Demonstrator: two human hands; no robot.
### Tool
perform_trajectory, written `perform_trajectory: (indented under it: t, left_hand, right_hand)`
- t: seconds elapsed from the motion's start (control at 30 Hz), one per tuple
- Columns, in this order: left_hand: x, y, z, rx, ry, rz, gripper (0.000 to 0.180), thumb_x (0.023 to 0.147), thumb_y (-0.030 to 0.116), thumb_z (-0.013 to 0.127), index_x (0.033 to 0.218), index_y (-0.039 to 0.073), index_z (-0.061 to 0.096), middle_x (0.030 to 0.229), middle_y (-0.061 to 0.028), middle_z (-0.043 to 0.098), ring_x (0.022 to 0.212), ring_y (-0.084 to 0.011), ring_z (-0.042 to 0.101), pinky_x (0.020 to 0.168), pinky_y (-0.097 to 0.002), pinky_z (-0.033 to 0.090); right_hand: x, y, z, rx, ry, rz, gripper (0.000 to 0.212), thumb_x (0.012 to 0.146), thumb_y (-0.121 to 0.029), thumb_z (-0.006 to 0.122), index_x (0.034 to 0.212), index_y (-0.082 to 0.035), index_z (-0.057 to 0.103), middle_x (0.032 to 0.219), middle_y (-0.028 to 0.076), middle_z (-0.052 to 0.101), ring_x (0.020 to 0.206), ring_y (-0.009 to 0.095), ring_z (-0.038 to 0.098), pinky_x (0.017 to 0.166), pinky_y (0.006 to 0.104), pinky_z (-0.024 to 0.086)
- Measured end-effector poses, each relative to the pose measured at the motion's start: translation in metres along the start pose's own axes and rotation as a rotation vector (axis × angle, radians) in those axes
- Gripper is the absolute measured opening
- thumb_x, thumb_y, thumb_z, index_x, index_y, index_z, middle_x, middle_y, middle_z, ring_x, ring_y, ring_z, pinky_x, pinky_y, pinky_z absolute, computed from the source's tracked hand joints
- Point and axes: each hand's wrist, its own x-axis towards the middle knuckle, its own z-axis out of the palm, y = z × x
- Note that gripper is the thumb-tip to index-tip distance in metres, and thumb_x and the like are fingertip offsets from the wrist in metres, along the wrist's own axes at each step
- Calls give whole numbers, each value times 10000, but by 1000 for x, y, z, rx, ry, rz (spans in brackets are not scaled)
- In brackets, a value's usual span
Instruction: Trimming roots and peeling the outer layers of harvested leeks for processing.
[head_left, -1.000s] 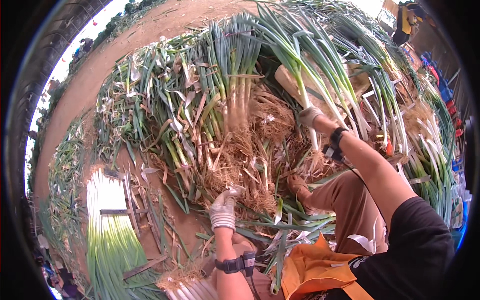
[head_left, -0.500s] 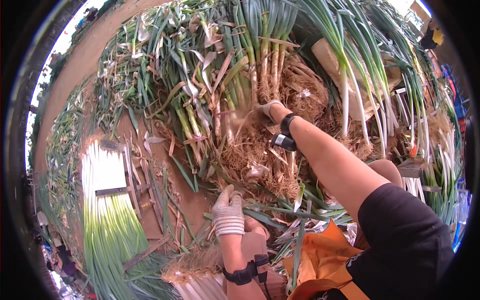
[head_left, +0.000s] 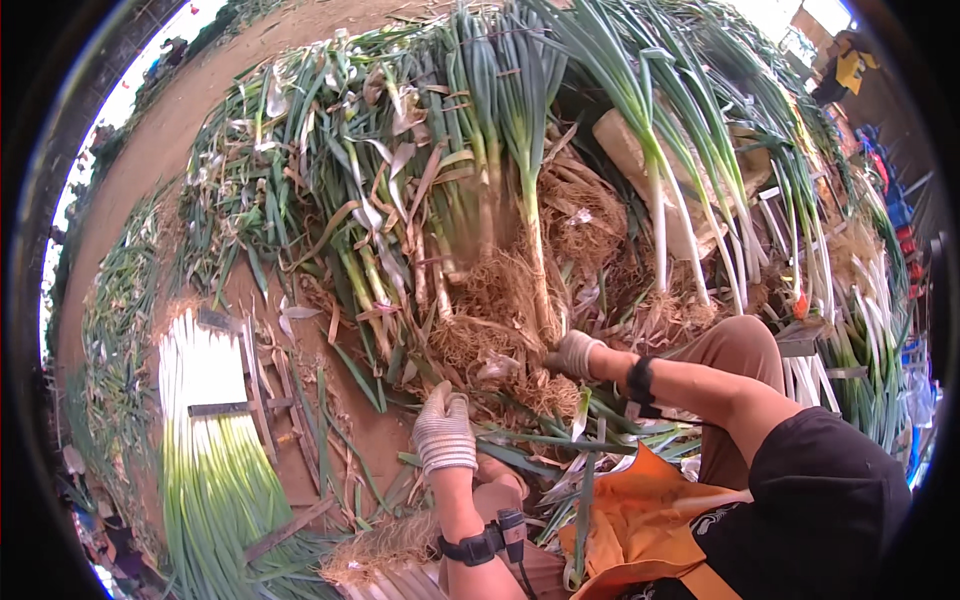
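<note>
My right hand (head_left: pixel 574 355), in a striped work glove, closes around the root end of a long green onion (head_left: pixel 535 225). That stalk slants up and away, its leaves lying over the pile. My left hand (head_left: pixel 444 432), gloved the same way, is held low beside the roots with fingers drawn together; whatever is between them is hidden. Dry brown roots (head_left: pixel 485 300) and shed skins lie just beyond both hands. Untrimmed green onions (head_left: pixel 375 265) with withered leaves heap up ahead and to the left.
Cleaned white-stemmed onions (head_left: pixel 205 370) lie in a wooden rack at left. More peeled onions (head_left: pixel 655 215) lean on a pale bundle (head_left: pixel 640 150) at right. White stems (head_left: pixel 395 575) with roots lie by my knee. An orange apron (head_left: pixel 640 510) covers my lap. A person (head_left: pixel 848 70) is far right.
My right hand has come back from the pile toward me, drawing one green onion's root end nearer. My left hand stays almost in place. The view has shifted slightly.
</note>
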Motion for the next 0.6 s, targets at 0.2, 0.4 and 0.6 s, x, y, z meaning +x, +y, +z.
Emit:
perform_trajectory:
  t: [0.2, 0.4, 0.6]
  left_hand:
    - [16, -41, 44, 59, -136, 76, 299, 900, 128, 510, 1178, 21, 538, 811, -54, 602, 687, -111, 565, 569, -236, 460]
    - [7, -14, 55, -244, -130, -62, 315, 899, 100, 504, 1198, 1, 512, 848, -30, 594, 675, -107, 560, 564, -216, 452]
    - [-7, -4, 57, -80, -188, -33, 337, 863, 82, 543, 1175, -43, 525, 872, -65, 611, 710, -132, 592, 607, -242, 478]
  right_hand:
    - [-121, -41, 69, -134, -332, -844, 241, 852, -201, 512, 1037, -61, 580, 926, 123, 630, 815, 249, 590, 753, 331, 485]
    - [-18, -25, 41, -74, 301, -256, 304, 790, -282, 591, 985, -51, 569, 853, 167, 625, 757, 347, 601, 651, 404, 502]
    - [110, -18, -7, 59, 265, -29, 683, 796, -491, 590, 1254, 1, 471, 1209, 201, 541, 1211, 309, 424, 1093, 324, 155]
